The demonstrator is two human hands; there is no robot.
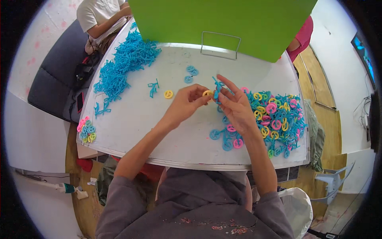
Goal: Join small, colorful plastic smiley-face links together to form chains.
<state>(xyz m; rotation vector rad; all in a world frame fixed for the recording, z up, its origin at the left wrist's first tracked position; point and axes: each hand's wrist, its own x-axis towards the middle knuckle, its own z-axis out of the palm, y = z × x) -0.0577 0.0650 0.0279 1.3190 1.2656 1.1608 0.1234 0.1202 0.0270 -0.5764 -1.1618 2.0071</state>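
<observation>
My left hand (pixel 182 105) pinches a small yellow toy wheel (pixel 207 93) between thumb and fingers. Close beside it, my right hand (pixel 239 110) grips a blue plastic toy bicycle frame (pixel 217 88); whether wheel and frame touch is hard to tell. Left of my hands, a loose yellow wheel (pixel 168 94) and a single blue frame (pixel 153 88) lie on the white table (pixel 171 137). Several blue wheels (pixel 192 71) rest farther back. By my right wrist spreads a heap of blue toy bicycles with coloured wheels (pixel 274 119).
A large pile of blue frames (pixel 131 57) covers the far left. Pink, blue and yellow wheels (pixel 86 129) sit at the near left corner. A green board (pixel 223 24) with a wire stand (pixel 220 46) rises at the back. Two other people are seated beyond, left and right.
</observation>
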